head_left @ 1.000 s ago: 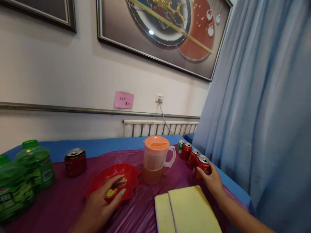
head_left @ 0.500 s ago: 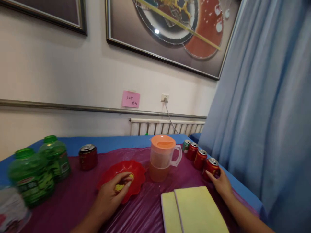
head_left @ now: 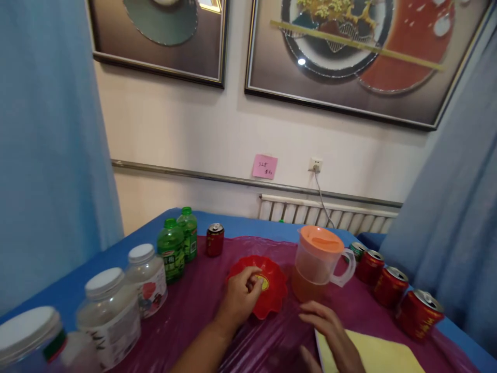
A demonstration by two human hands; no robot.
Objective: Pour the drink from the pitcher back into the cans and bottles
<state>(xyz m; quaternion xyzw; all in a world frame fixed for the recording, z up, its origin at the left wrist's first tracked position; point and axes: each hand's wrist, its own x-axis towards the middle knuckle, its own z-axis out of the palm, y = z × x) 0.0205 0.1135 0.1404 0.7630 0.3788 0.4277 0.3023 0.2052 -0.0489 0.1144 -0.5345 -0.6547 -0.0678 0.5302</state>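
My left hand is over the red scalloped dish, its fingers curled together. Whether anything is pinched in them is hidden. A round yellow patch shows at the dish's middle, right beside the fingertips. My right hand is open, thumb and fingers apart with nothing between them, above the left edge of a folded yellow cloth. Just beyond its fingertips stands a clear pitcher with an orange lid and amber liquid inside.
Several drink cans line the table's right side; another can stands behind the dish. Green bottles and clear jars with white lids form a row on the left. Purple plastic sheeting covers the blue tabletop.
My right hand has let go of the nearest red can and moved left over the cloth. My left hand stays at the dish. The view has swung left, bringing the jars into sight.
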